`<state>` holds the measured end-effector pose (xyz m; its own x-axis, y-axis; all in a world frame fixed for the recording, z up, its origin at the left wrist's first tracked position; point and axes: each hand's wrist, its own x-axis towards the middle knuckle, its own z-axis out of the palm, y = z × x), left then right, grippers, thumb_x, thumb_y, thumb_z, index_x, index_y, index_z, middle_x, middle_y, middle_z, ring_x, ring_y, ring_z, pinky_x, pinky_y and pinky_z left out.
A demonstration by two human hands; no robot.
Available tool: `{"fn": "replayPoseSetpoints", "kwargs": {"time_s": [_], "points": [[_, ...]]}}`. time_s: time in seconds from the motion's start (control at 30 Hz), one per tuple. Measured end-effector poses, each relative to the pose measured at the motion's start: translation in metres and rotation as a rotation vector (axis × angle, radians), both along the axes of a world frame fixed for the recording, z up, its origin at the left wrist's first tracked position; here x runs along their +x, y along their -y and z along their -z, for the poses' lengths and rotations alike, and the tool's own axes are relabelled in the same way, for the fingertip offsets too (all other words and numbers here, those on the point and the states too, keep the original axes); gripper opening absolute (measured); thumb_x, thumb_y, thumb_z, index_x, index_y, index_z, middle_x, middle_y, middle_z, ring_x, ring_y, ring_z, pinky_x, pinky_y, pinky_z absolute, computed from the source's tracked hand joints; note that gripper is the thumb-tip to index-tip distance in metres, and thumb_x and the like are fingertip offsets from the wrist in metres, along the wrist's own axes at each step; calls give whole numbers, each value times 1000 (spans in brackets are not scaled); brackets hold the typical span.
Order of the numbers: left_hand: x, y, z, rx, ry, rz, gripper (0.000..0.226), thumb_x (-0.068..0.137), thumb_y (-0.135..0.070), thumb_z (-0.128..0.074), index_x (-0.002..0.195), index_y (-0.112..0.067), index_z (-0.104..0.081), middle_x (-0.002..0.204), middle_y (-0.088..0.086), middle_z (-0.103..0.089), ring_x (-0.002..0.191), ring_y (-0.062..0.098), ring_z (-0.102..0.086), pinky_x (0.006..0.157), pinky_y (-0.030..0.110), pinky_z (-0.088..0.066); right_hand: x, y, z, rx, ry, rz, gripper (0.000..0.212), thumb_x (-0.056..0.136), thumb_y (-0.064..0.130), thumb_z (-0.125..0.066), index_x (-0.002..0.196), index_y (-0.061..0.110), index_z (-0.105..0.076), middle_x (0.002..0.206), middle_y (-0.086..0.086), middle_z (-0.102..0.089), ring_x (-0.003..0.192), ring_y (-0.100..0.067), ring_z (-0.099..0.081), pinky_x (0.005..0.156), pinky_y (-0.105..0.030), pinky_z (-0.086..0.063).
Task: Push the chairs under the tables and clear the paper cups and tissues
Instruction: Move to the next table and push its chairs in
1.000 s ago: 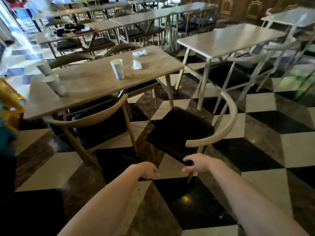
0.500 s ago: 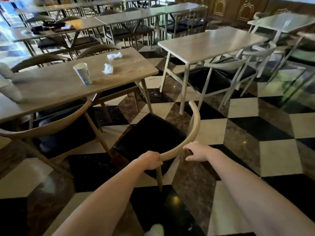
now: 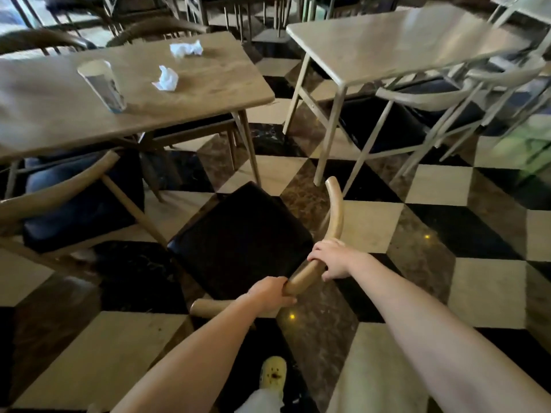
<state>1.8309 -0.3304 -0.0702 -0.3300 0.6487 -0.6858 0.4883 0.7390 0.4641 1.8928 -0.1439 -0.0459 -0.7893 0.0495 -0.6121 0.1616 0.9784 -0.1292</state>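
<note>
A wooden table [image 3: 208,84] carries an upright paper cup [image 3: 103,84] and two crumpled tissues [image 3: 166,79], one nearer the cup, the other [image 3: 186,49] by the far edge. Checkered floor [image 3: 489,290] lies beneath.

Both hands, left [image 3: 269,293] and right [image 3: 334,259], clamped on curved backrest [image 3: 334,216] of black-seat chair [image 3: 241,239] standing clear of wooden worktop [image 3: 208,81], which carries paper cup [image 3: 103,84] and two tissues [image 3: 166,79].

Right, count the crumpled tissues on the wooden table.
2. One tissue lies mid-table, right of the paper cup; the other tissue is near the far edge. More may lie outside the view.
</note>
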Motion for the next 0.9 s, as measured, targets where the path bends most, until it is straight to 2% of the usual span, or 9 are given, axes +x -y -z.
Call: {"fn": "replayPoseSetpoints", "kwargs": {"time_s": [0.17, 0.23, 0.4, 0.5, 0.67, 0.77, 0.9], "points": [[1, -13, 11, -40, 14, -27, 45, 89, -36, -59, 129, -18, -52, 121, 5, -61, 109, 22, -60, 93, 34, -51, -12, -30, 12, 7, 20, -183, 50, 87, 34, -60, 134, 25, -45, 137, -2, -46, 131, -23, -35, 115, -39, -20], [-1, -14, 12, -39, 16, -36, 44, 88, -36, -59, 128, -18, -53, 122, 4, -61, 110, 22, -59, 93, 34, -49, -19, -38, 11, -19, 28, -242, 48, 85, 40, -61, 130, 26, -49, 130, -1, -50, 124, -22, -41, 111, -38, -25], [-4, -14, 11, -37, 21, -155, 44, 86, -36, -63, 127, -26, -54, 120, -2, -62, 109, 15, -59, 90, 29, -48, -42, -61, 13, -99, 53, -346, 38, 76, 48, -69, 107, 29, -62, 108, 2, -65, 102, -19, -60, 90, -34, -46], [7, -8, 11, -26, -16, -251, 47, 85, -40, -64, 130, -32, -52, 120, -7, -61, 108, 12, -59, 88, 27, -49, -43, -68, 15, -116, 40, -432, 37, 77, 40, -70, 111, 29, -61, 109, 3, -66, 102, -17, -61, 91, -34, -48], [19, -13, 9, -56, -90, -327, 48, 82, -41, -67, 127, -29, -55, 117, -6, -63, 105, 11, -60, 88, 28, -52, -27, -80, 34, -104, -230, -514, 30, 79, 25, -70, 108, 29, -62, 105, 5, -67, 99, -14, -61, 95, -32, -49], [14, -23, 3, -106, -85, -307, 47, 84, -35, -67, 128, -25, -55, 118, -3, -63, 105, 14, -61, 91, 30, -53, -26, -89, 42, -110, -318, -544, 23, 82, 24, -65, 104, 29, -60, 103, 6, -66, 96, -14, -59, 96, -32, -45], [5, -27, -2, -145, -103, -270, 46, 85, -32, -67, 128, -23, -55, 121, -2, -61, 108, 15, -59, 89, 27, -50, -31, -92, 46, -97, -329, -620, 27, 82, 16, -60, 108, 21, -57, 108, -1, -63, 102, -21, -58, 97, -35, -39]]}}
